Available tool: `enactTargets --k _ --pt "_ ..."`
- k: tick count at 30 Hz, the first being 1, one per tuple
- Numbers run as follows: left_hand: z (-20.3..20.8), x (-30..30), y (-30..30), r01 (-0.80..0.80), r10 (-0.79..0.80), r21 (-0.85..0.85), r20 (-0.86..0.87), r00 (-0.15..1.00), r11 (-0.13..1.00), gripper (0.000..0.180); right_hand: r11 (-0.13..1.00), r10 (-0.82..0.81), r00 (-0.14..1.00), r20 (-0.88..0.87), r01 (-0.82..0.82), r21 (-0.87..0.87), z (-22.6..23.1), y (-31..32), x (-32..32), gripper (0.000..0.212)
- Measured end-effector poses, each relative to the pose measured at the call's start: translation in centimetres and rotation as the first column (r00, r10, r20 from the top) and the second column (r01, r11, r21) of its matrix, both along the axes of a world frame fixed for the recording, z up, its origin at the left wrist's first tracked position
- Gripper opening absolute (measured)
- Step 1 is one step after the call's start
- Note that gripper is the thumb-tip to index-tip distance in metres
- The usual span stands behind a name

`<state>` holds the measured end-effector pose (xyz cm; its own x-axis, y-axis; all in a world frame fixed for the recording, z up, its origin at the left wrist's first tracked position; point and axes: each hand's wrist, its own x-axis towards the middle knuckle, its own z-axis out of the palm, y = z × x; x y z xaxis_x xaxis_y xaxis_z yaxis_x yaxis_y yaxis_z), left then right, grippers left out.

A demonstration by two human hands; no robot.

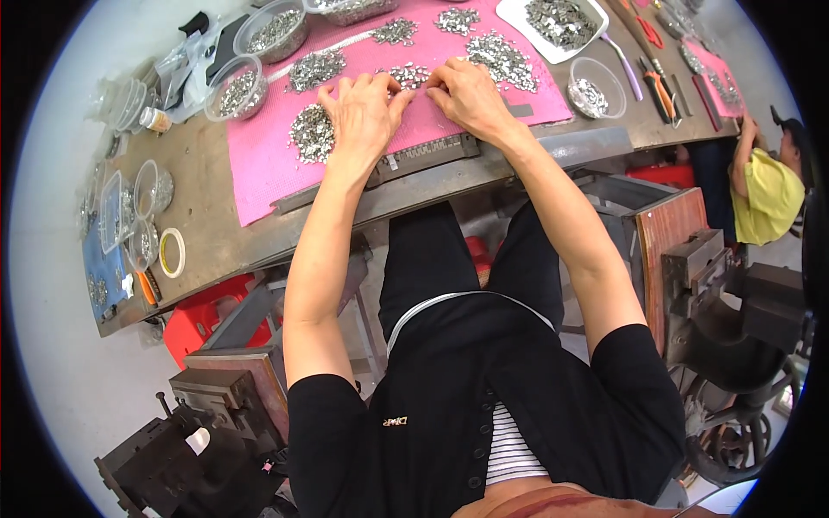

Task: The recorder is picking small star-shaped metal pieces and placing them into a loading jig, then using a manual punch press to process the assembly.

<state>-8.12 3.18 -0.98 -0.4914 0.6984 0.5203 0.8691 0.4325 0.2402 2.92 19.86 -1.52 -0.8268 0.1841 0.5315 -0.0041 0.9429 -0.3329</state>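
My left hand (367, 116) is over a pink mat (250, 173), its fingers bent and its thumb close to the index finger. To its right, my right hand (471, 97) has thumb and index finger pinched together. Anything between the fingertips is too small or hidden to make out. A small heap of shiny metal pieces (409, 75) lies just beyond and between the hands. Beside my left hand is a larger heap of metal pieces (311, 134), and past my right hand another heap (505, 62). A slotted metal block (427, 154) sits at the mat's near edge, below my hands.
Clear plastic tubs of metal pieces (237, 93) stand at the left, and another tub (596, 89) at the right. A white tray (515, 10) is at the back right. Pliers (661, 97) lie farther right. A person in yellow (768, 194) is at the far right.
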Motion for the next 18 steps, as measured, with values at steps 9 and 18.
enactTargets --k 9,18 --pt "-0.6 -1.2 0.1 0.057 -0.057 0.007 0.097 0.994 0.998 0.016 0.906 0.06 0.998 0.016 -0.048 -0.42 1.9 -2.2 5.5 0.014" --pt "0.2 0.5 -1.2 0.122 -0.127 0.044 0.144 0.981 0.992 0.007 0.939 0.023 0.991 -0.129 -0.066 -0.339 -0.4 -4.1 7.6 0.008"
